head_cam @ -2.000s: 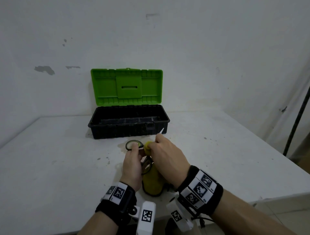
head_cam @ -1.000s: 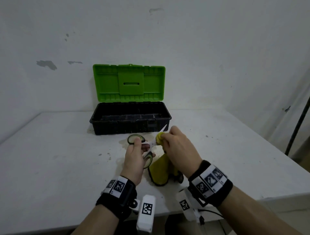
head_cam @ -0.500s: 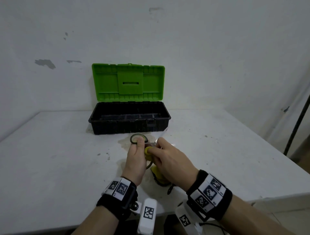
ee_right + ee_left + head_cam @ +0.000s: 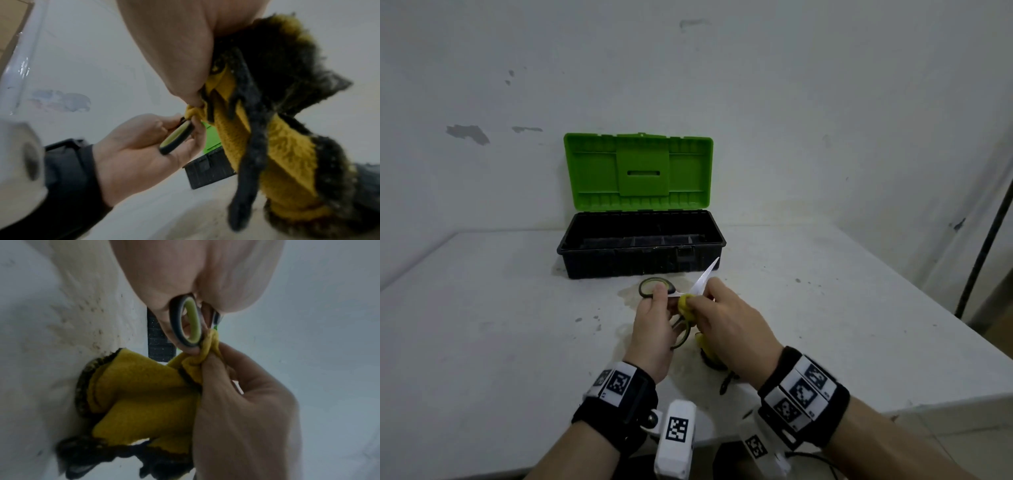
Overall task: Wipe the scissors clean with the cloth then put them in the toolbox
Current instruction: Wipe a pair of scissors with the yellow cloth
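My left hand (image 4: 657, 322) grips the scissors (image 4: 654, 287) by their black-and-green handles (image 4: 188, 324), above the table in front of the toolbox. The bare blade (image 4: 705, 275) points up and right toward the box. My right hand (image 4: 726, 318) pinches a yellow cloth (image 4: 686, 305) with a dark border around the blades near the pivot. The rest of the cloth (image 4: 139, 395) hangs down under that hand (image 4: 273, 146). The toolbox (image 4: 640, 251) has a black base and an upright green lid (image 4: 638, 171), and it stands open at the back of the table.
The white table (image 4: 482, 325) carries dark specks and a stain (image 4: 628, 293) just in front of the toolbox. A white wall stands close behind the box. A dark pole (image 4: 986, 236) leans at the far right, past the table's right edge.
My right hand slid the cloth along the blades toward the tip, back down to the handles, and now a short way up again. The left hand kept holding the handles in nearly the same spot.
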Demonstrator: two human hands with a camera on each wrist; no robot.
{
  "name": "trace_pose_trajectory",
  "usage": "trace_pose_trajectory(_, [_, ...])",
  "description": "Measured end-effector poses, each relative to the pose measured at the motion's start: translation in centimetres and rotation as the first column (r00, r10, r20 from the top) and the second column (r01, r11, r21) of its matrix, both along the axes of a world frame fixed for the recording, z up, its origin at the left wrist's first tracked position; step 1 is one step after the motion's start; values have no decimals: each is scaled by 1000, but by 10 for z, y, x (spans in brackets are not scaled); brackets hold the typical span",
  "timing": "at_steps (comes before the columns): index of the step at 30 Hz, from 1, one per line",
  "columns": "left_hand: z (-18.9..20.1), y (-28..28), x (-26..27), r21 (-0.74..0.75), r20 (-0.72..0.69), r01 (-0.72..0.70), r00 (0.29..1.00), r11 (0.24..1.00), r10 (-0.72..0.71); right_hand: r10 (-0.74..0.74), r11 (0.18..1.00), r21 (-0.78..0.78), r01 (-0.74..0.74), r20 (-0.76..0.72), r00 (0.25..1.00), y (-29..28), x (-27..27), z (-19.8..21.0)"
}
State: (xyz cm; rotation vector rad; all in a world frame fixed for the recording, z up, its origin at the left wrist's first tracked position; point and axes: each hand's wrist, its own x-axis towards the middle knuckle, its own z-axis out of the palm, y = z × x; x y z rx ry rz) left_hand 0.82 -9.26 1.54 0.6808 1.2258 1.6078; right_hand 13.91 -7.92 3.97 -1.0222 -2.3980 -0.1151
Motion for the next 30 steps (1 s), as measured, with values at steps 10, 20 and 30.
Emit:
trace_pose_trajectory(10, [9, -1, 0, -40, 181, 9, 983, 999, -2, 71, 997, 32, -72, 50, 996, 5, 9, 6])
trace_pose_trajectory(20, [8, -3, 1, 22, -18, 18, 1000, 1000, -17, 52, 996, 78, -49, -40, 998, -10, 1, 4])
trace_pose_trajectory(30, [1, -6, 4, 40, -125, 48, 991, 998, -43, -22, 999, 34, 25, -82, 996, 0, -1, 6])
